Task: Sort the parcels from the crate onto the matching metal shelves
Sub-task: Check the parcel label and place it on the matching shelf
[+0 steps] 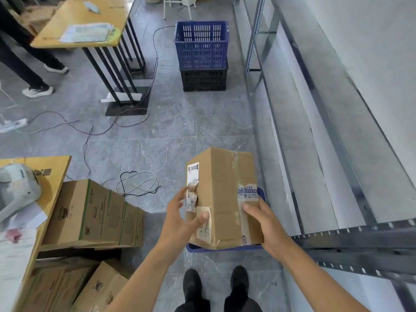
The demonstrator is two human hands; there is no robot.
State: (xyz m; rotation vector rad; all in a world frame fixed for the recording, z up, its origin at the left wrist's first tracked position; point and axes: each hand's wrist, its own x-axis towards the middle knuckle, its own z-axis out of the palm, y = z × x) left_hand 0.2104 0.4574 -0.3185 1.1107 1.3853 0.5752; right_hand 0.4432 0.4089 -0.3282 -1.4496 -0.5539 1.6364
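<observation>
Two hands, left point(183, 218) and right point(264, 224), clasp an upright parcel's point(225, 197) sides.

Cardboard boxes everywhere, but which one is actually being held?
The tall taped cardboard box with the white shipping label, gripped between the left hand and right hand. The green-striped boxes sit untouched at lower left.

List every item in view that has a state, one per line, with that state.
cardboard parcel: taped shut, held up between both hands
left hand: gripping the parcel's labelled side
right hand: gripping the parcel's taped side
blue crate under the parcel: mostly hidden, contents cannot be told
stacked blue crate: upright on a black crate
metal shelves: bare where visible
</observation>
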